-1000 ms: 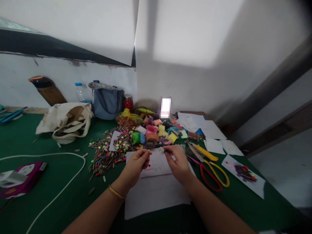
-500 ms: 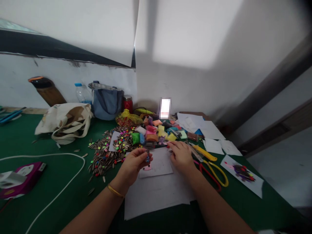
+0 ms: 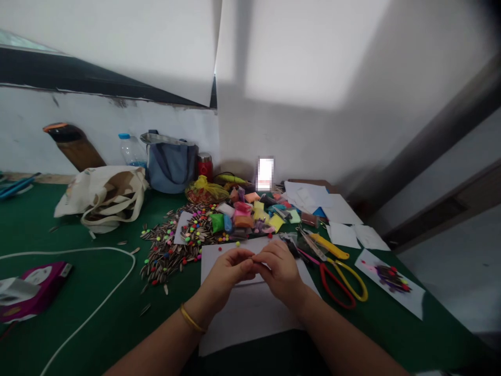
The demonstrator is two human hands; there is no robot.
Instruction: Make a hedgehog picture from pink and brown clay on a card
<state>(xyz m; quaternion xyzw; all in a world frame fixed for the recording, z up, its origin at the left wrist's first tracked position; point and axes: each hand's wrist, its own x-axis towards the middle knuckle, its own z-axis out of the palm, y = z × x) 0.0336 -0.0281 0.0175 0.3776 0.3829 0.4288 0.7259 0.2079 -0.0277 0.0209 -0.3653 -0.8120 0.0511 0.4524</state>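
My left hand (image 3: pixel 229 271) and my right hand (image 3: pixel 278 269) meet fingertip to fingertip above white paper (image 3: pixel 250 316). Both are closed in a pinch; whatever lies between the fingers is hidden. Under them is a smaller sheet, mostly covered by the hands. Small red balls (image 3: pixel 219 249) rest on and near the paper's far edge. Left of the hands spreads a heap of striped sunflower seeds (image 3: pixel 166 256) mixed with small coloured balls. Beyond the hands lie several packets of coloured clay (image 3: pixel 243 221).
At right lie red-handled scissors (image 3: pixel 337 287), yellow-handled scissors (image 3: pixel 358 282), a yellow cutter (image 3: pixel 329 245) and a card with a seed-and-clay figure (image 3: pixel 391 279). A white cable (image 3: pixel 94 310) crosses the green table at left. Bags (image 3: pixel 172 164) and bottles stand by the wall.
My right hand has come left from the paper's far right side to meet my left hand. The small bluish piece seen in my left fingers is now hidden, as is the pink piece on the sheet.
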